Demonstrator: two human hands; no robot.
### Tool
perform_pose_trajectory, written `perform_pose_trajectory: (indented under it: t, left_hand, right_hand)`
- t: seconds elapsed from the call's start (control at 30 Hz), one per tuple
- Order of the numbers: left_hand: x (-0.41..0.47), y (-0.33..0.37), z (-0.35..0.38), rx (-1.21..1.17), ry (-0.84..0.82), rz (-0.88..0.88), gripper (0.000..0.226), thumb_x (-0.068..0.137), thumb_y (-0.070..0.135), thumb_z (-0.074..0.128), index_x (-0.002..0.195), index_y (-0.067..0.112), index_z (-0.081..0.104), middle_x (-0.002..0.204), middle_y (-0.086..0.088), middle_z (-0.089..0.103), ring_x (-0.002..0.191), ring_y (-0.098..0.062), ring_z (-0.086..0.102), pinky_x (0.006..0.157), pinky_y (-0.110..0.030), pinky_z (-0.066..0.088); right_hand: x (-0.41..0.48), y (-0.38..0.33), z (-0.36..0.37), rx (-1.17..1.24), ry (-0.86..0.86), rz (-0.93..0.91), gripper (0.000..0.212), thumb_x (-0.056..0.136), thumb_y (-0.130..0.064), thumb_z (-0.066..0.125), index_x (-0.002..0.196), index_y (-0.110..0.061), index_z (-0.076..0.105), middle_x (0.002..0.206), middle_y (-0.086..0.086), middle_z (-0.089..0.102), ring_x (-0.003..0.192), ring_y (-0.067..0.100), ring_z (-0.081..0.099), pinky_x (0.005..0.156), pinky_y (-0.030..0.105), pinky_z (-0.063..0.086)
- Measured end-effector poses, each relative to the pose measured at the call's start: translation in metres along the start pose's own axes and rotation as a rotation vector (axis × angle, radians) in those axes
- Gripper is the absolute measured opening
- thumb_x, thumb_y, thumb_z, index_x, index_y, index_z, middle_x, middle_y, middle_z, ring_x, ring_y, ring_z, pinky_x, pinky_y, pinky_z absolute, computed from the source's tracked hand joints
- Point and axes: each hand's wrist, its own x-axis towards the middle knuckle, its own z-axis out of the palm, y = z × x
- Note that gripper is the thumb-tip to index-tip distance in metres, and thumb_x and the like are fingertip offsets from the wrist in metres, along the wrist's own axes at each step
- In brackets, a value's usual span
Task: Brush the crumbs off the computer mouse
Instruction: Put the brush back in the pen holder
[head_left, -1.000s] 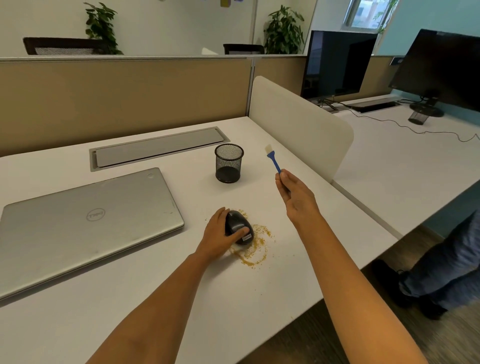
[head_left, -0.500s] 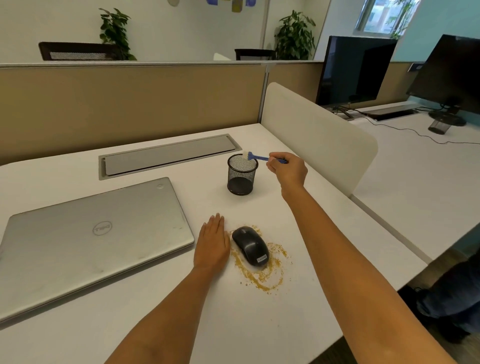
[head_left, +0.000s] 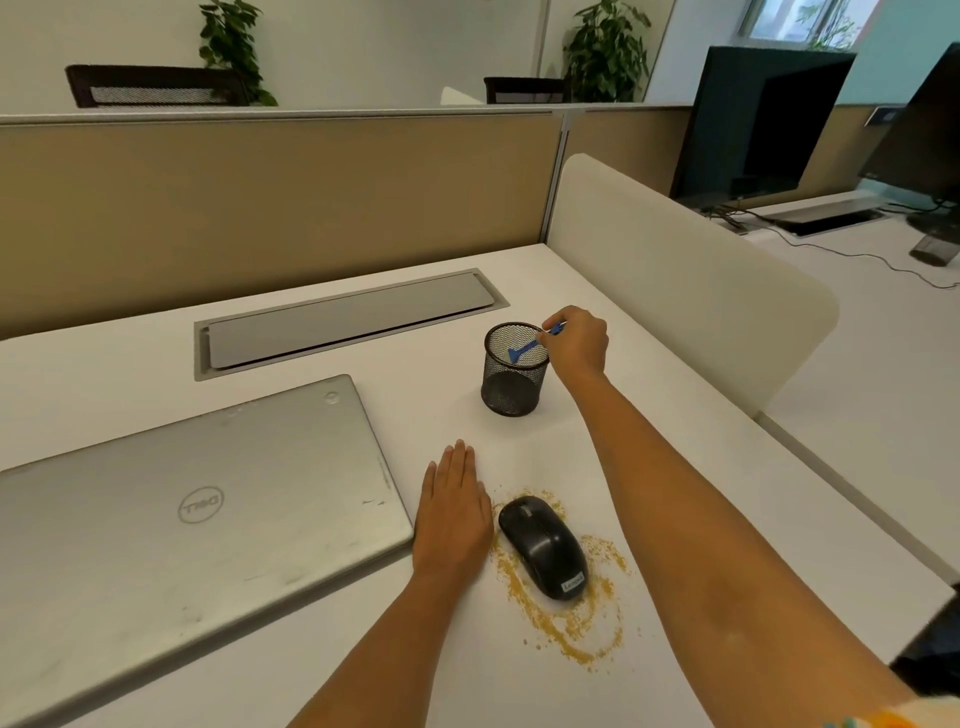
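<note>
A black computer mouse (head_left: 544, 546) lies on the white desk (head_left: 649, 426), ringed by golden crumbs (head_left: 566, 629) on the desk surface. My left hand (head_left: 453, 512) rests flat on the desk just left of the mouse, fingers together, holding nothing. My right hand (head_left: 576, 343) is at the rim of a black mesh pen cup (head_left: 514, 370), pinching the handle of a small blue brush (head_left: 524, 351). The brush's head points down into the cup.
A closed silver laptop (head_left: 192, 514) lies left of my left hand. A grey cable hatch (head_left: 348, 322) sits behind it. A rounded white divider panel (head_left: 691, 291) stands at the right, with monitors (head_left: 753, 119) on the desk beyond.
My left hand let go of the mouse and now lies flat beside it. My right hand carried the brush from above the mouse to the pen cup and tipped its head inside.
</note>
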Motion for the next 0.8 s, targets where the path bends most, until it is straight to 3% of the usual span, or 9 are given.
perform_pose_trajectory:
  t: [0.2,0.4,0.8]
  left_hand:
    - [0.002,0.0,0.002,0.0,-0.011,-0.007,0.052,0.099,0.03,0.011,0.147,0.014,-0.003,0.157,-0.003,-0.005,0.143,-0.015,-0.008,0.115,-0.03,-0.011]
    - [0.002,0.0,0.002,0.003,-0.01,-0.006,0.053,0.099,0.03,0.011,0.147,0.014,-0.004,0.157,-0.003,-0.007,0.143,-0.015,-0.01,0.113,-0.029,-0.014]
    - [0.002,0.0,0.002,0.025,-0.023,-0.008,0.053,0.099,0.031,0.01,0.147,0.014,-0.006,0.157,-0.003,-0.008,0.143,-0.016,-0.011,0.114,-0.031,-0.012]
  right_hand:
    - [0.007,-0.002,0.016,-0.091,-0.047,-0.035,0.023,0.084,-0.011,0.066,0.104,-0.002,0.064,0.107,0.018,0.066,0.096,0.031,0.064,0.077,0.03,0.051]
    - [0.014,-0.004,0.025,-0.204,-0.112,-0.09,0.024,0.085,-0.012,0.064,0.107,-0.001,0.062,0.109,0.02,0.065,0.099,0.034,0.062,0.085,0.038,0.054]
    - [0.018,-0.003,0.021,-0.209,-0.019,-0.142,0.034,0.086,-0.005,0.061,0.12,-0.003,0.059,0.122,0.016,0.061,0.107,0.03,0.06,0.089,0.035,0.05]
